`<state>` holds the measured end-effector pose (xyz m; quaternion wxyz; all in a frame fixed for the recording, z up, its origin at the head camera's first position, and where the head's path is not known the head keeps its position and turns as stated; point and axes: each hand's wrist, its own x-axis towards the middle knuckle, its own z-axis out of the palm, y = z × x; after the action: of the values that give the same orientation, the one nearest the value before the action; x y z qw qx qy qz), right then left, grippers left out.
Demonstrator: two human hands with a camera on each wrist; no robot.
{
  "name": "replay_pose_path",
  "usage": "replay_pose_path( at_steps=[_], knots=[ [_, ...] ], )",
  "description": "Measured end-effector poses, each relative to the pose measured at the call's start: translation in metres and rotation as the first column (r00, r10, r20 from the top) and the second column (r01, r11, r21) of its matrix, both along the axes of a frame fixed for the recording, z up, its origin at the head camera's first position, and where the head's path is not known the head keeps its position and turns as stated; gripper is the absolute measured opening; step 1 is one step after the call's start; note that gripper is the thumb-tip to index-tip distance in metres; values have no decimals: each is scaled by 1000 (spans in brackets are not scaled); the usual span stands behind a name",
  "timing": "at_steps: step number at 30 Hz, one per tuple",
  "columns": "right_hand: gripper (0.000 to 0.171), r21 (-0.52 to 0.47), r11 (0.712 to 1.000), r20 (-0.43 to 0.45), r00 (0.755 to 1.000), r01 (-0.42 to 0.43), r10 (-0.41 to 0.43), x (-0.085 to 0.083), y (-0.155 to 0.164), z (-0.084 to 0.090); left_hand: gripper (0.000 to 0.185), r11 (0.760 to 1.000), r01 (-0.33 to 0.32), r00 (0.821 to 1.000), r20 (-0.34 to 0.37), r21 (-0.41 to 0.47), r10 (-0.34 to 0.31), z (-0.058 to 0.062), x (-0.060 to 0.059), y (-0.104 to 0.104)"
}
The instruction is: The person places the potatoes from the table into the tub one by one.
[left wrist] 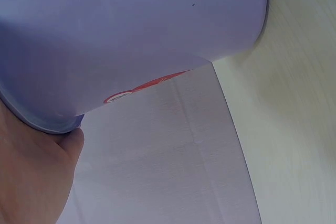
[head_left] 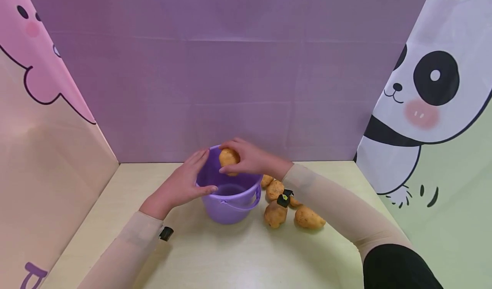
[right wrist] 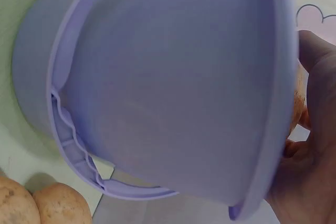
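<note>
A purple bucket (head_left: 230, 210) stands upright on the table, its handle (head_left: 246, 205) hanging down at the front right. On its left rim is my left hand (head_left: 180, 186), thumb lying over the near edge and fingers along the far left side. My right hand (head_left: 251, 157) grips a potato (head_left: 229, 157) between thumb and fingers at the bucket's mouth. In the right wrist view, the bucket wall (right wrist: 178, 87) hides most of that potato (right wrist: 298, 100). The left wrist view has the left hand (left wrist: 37, 166) at the rim beside the bucket's outer wall (left wrist: 147, 35).
Several potatoes lie right of the bucket, partly under the right forearm, among them a lumpy one (head_left: 275, 215) and a longer one (head_left: 309, 218). Behind the pale table (head_left: 215, 259) rises a purple backdrop (head_left: 238, 75). Printed side panels (head_left: 453, 169) flank it.
</note>
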<state>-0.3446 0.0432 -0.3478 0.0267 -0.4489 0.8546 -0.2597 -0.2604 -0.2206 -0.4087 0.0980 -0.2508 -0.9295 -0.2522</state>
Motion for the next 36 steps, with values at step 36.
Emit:
replay_pose_path(
  at_steps=[36],
  knots=[
    [74, 32, 999, -58, 998, -8, 10, 0, -18, -22, 115, 1000, 12, 1000, 3, -3, -12, 1, -1, 0]
  ],
)
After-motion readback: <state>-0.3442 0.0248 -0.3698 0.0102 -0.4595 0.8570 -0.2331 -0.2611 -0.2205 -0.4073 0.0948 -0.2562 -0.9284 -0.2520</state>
